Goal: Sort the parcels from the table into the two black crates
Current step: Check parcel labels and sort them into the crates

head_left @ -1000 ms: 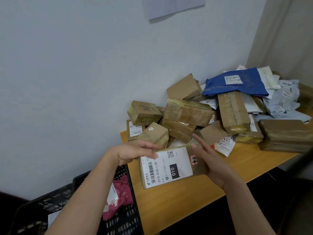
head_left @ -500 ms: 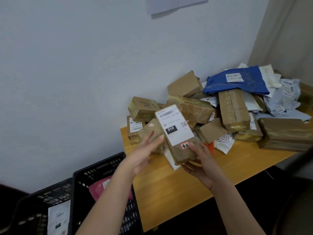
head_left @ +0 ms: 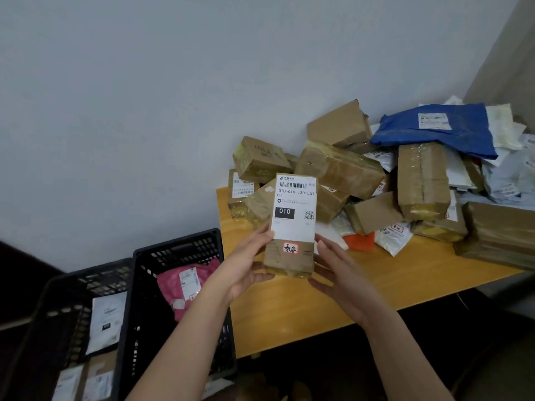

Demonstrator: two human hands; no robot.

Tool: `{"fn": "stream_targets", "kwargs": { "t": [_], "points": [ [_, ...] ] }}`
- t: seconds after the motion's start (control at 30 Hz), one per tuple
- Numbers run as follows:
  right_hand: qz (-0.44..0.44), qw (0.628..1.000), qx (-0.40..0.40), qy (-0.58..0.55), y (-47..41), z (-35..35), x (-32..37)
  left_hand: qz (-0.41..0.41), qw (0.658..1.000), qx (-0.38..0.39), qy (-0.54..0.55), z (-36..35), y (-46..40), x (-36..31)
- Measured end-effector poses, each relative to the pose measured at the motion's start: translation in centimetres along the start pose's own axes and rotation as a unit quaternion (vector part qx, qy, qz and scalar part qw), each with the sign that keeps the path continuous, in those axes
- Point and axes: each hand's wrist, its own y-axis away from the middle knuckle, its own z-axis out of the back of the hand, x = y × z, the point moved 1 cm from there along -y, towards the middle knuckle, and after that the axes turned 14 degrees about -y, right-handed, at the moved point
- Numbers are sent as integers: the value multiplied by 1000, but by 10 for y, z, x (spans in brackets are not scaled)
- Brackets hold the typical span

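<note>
I'm at the label-reading step — both my hands, left hand (head_left: 249, 264) and right hand (head_left: 338, 273), grip the brown parcel (head_left: 291, 224) upright at frame centre, above the tabletop (head_left: 318, 302) edge. Its white label reads 010, tape glossy. Next I must pick a crate — pink-bag crate (head_left: 176, 250) or left crate (head_left: 72, 287), lower left.
</note>
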Motion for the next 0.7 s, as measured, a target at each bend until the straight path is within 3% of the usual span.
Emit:
{"fn": "stream_targets", "kwargs": {
  "t": [0.4, 0.7],
  "points": [
    [-6, 997, 43, 69, -19, -56, -33, -5, 1000, -25, 18, 67, 8, 36],
    [-54, 992, 41, 110, -49, -151, -114, 43, 997, -20, 67, 179, 38, 92]
  ]
}}
